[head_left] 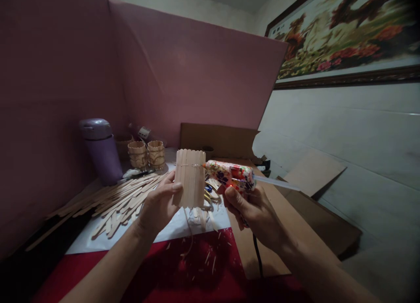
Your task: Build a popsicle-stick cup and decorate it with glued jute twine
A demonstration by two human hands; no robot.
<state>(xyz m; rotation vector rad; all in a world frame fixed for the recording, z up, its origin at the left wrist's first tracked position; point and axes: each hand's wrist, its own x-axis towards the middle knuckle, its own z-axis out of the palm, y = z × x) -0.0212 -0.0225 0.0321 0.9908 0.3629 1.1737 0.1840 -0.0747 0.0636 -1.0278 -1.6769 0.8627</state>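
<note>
My left hand (pixel 162 202) grips a cup made of upright wooden craft sticks (pixel 190 185) by its left side, thumb across the front. A thin pale line runs across the upper part of the cup. In my right hand (pixel 251 207) is a hot glue gun (pixel 229 174) with a flowery patterned body and a small red light. Its nozzle points left and meets the cup's right edge near that line. A clear glue stick (pixel 277 182) juts from the gun's back, and a dark cord hangs below.
Loose craft sticks (pixel 127 202) lie fanned on white paper (pixel 83 242) at left. Behind them stand a purple bottle (pixel 103 156) and two small decorated stick cups (pixel 138 155). Scissors (pixel 213 191) lie behind the held cup. Cardboard (pixel 252 250) covers the right side; wood scraps dot the red cloth (pixel 157 272).
</note>
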